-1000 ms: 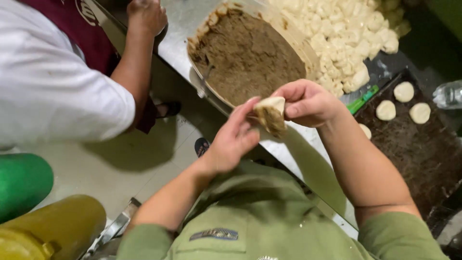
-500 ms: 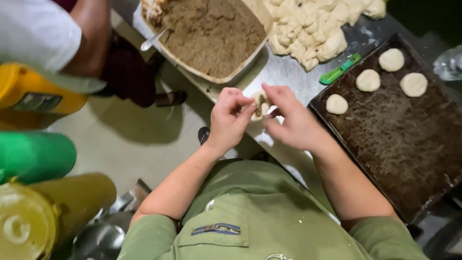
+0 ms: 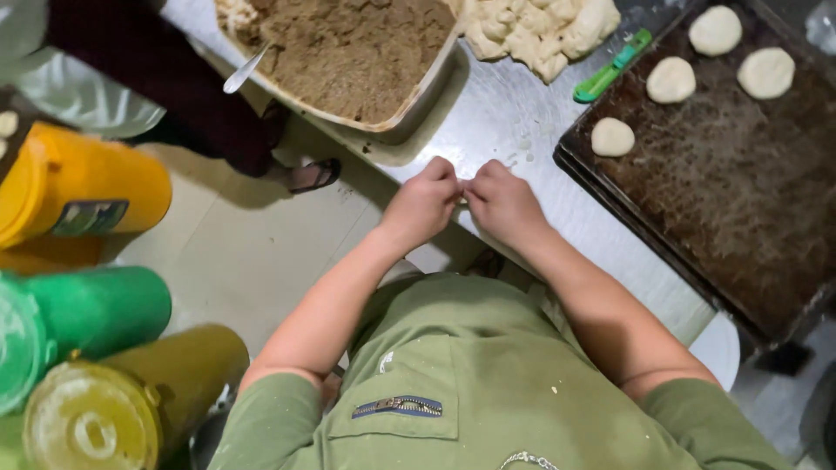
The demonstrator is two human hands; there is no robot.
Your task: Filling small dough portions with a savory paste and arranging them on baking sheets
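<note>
At the far left stand three lidded tubs: a yellow tub [image 3: 83, 187] at the top, a green tub [image 3: 87, 313] below it, and an olive tub [image 3: 131, 396] at the bottom edge. Above them, another person's dark trouser leg [image 3: 165, 78] and sandalled foot [image 3: 309, 174] stand on the pale floor [image 3: 235, 252], close to the steel table [image 3: 514, 113].

On the table's upper part sits a tray [image 3: 409, 109] of brown filling [image 3: 357, 48] with a spoon [image 3: 244, 70] stuck in at its left edge. Just right of it lies a heap of dough pieces [image 3: 540, 30].

Below the tray, over the table's near edge, the left hand [image 3: 422, 204] and right hand [image 3: 505, 204] meet fingertip to fingertip, both curled narrow with knuckles up. Whatever they pinch is hidden between the fingers, so I cannot tell what they hold.

Right of the hands, a green scraper [image 3: 610, 70] lies on the table, just beside the corner of a dark baking sheet [image 3: 740, 226]. Four flat dough rounds rest on the sheet's upper part: one round [image 3: 612, 137] nearest the hands, a second [image 3: 670, 80] above it, a third [image 3: 716, 30] at the top, a fourth [image 3: 766, 72] to the right
</note>
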